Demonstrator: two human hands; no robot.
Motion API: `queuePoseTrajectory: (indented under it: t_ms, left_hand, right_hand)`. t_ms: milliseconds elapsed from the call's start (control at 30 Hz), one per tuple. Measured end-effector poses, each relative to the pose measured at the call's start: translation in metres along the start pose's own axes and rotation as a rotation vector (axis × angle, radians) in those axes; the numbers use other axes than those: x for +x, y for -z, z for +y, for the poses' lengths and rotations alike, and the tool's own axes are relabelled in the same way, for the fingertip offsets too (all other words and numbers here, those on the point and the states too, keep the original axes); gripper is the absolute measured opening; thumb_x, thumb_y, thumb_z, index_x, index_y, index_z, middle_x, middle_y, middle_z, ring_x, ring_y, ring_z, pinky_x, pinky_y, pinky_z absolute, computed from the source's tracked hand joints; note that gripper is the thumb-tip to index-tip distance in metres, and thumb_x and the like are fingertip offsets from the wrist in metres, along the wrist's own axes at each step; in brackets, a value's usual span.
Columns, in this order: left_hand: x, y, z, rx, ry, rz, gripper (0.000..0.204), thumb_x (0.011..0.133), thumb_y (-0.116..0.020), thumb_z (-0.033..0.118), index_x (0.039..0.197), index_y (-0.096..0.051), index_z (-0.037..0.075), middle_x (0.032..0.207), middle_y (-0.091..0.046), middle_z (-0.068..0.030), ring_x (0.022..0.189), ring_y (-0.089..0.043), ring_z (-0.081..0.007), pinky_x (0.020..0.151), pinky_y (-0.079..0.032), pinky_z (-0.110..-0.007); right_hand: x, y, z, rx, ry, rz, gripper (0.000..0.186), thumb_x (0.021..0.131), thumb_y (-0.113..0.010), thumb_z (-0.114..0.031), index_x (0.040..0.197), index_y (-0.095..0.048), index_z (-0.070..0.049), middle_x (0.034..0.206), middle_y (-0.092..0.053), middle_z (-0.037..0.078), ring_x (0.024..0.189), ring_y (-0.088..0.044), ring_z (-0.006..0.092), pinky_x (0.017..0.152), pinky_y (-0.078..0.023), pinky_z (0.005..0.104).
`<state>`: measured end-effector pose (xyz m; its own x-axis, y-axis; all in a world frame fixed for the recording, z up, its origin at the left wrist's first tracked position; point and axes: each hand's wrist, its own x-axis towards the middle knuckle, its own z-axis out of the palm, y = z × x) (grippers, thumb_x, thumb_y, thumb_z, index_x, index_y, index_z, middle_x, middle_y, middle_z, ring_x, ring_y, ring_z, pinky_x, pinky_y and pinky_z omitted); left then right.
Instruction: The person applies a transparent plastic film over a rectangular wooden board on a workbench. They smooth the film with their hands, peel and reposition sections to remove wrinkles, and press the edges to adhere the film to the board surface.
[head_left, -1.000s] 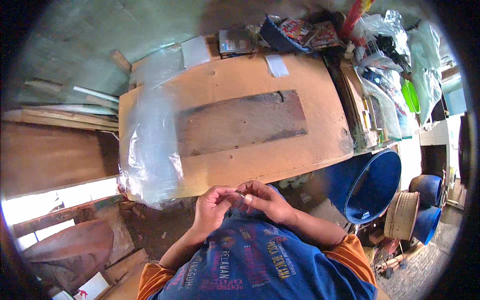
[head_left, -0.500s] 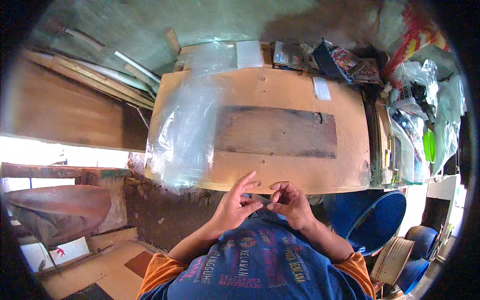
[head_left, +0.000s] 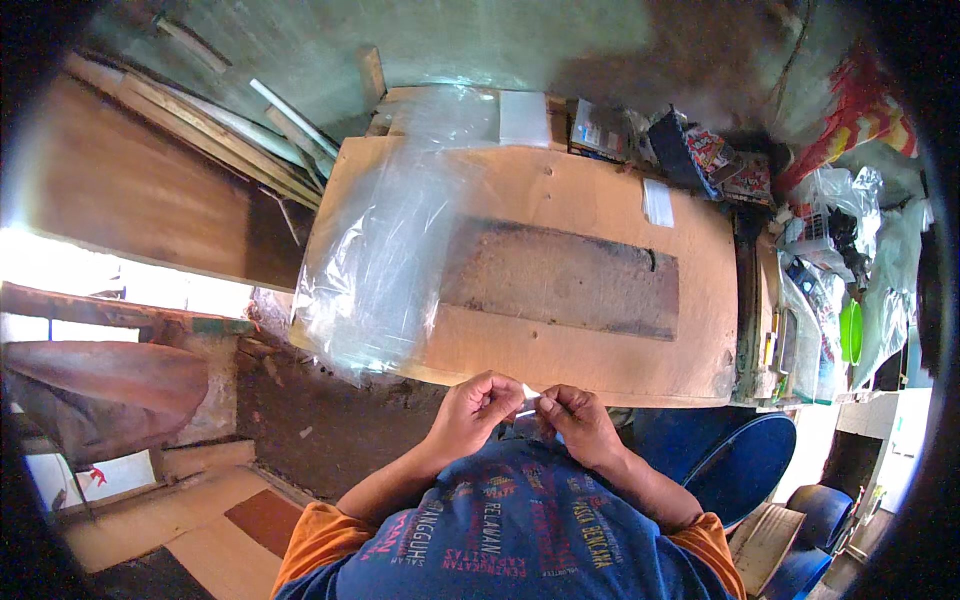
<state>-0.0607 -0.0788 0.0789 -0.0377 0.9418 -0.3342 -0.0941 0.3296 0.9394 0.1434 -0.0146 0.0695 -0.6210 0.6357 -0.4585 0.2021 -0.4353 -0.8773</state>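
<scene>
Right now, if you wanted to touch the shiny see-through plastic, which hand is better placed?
Probably the left hand: the clear plastic lies over the left side of the tabletop, nearer that hand than the right hand. Both hands seem to pinch a small pale piece, though, so neither looks free.

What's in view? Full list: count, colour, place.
Small white piece: 1, white, between the fingertips
Table: 1, tan, centre
Flat panel: 1, grey-brown, on table
Plastic sheeting: layers unclear, clear, table's left
Paper: 1, white, table's far right
Planks: several, brown, left
Large drum: 1, blue, below table's right end
Smaller drums: 2, blue, lower right
Green item: 1, green, right
Plastic bags: several, mostly clear, right
Other clutter: uncountable, mixed, edges
Shirt: 1, blue, orange sleeves, bottom
Left hand: 1, bare, centre
Right hand: 1, bare, beside it
</scene>
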Motion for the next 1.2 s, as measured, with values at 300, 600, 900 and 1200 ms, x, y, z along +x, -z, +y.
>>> queuePoseTrajectory:
  t_ms: [300,600,900,1200]
  left_hand:
    - [0.01,-0.01,0.006,-0.104,-0.105,0.027,0.015,0.097,-0.067,0.011,0.108,-0.067,0.001,0.096,-0.068,-0.0028,0.086,-0.063,-0.0081,0.075,-0.051,-0.024]
    - [0.014,0.001,0.013,0.1,-0.198,-0.092,0.008,0.097,-0.066,0.007,0.104,-0.069,0.004,0.096,-0.07,-0.0047,0.089,-0.066,-0.0125,0.077,-0.053,-0.027]
    - [0.025,0.008,0.022,0.094,-0.5,-0.229,0.013,0.087,-0.061,-0.006,0.088,-0.064,0.007,0.116,-0.069,-0.0122,0.127,-0.057,-0.0302,0.111,-0.037,-0.047]
    - [0.02,0.014,0.004,-0.205,-0.199,-0.109,0.027,0.093,-0.059,0.0,0.118,-0.061,0.011,0.144,-0.052,-0.0167,0.129,-0.055,-0.03,0.11,-0.039,-0.042]
  right_hand:
    - [0.003,0.001,-0.016,-0.023,0.016,-0.032,0.029,0.108,-0.05,-0.024,0.093,-0.062,-0.002,0.075,-0.058,-0.002,0.068,-0.052,0.0079,0.063,-0.045,0.026]
    - [0.006,0.008,-0.013,0.264,-0.027,-0.198,0.036,0.108,-0.046,-0.035,0.113,-0.061,-0.002,0.099,-0.065,0.006,0.089,-0.06,0.0142,0.079,-0.049,0.0302]
    - [0.016,0.009,-0.013,0.749,-0.191,-0.412,0.035,0.103,-0.055,-0.031,0.124,-0.058,-0.003,0.109,-0.066,0.009,0.096,-0.065,0.0222,0.081,-0.051,0.0342]
    - [0.019,-0.003,-0.026,0.432,0.017,0.017,0.022,0.096,-0.065,-0.004,0.118,-0.06,-0.006,0.09,-0.067,0.004,0.079,-0.064,0.014,0.072,-0.051,0.0264]
